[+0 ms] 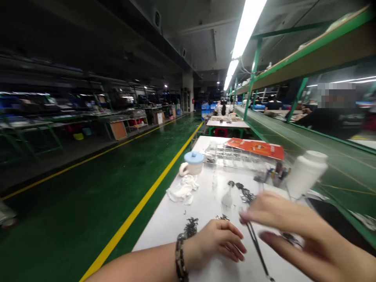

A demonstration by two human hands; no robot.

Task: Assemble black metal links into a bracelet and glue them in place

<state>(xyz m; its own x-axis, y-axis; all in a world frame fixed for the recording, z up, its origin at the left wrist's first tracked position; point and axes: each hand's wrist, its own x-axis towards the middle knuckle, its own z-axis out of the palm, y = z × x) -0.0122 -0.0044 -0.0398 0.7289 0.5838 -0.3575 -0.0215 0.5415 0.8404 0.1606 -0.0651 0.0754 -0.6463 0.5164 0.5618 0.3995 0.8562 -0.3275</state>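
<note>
Black bits point(192, 226), 1 mug point(194, 168) and 1 bottle point(305, 174) are spread across the table point(164, 231), beside green floor point(111, 176). The tool point(257, 246) is seen at the right hand point(308, 231), grip unclear; the left hand point(219, 238) is loosely spread.

Dark slim tool point(257, 246); white tabletop point(167, 226); blue lid point(194, 158).

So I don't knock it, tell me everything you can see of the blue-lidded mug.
The mug is off-white, perhaps ceramic, with a light blue lid topped by a small round knob. It stands upright, lid on, inside hidden. Its thick handle faces the picture's left. It rests on the white table near the left edge, just beyond the crumpled white tissue; whether they touch is unclear. Nothing grips it.
</note>
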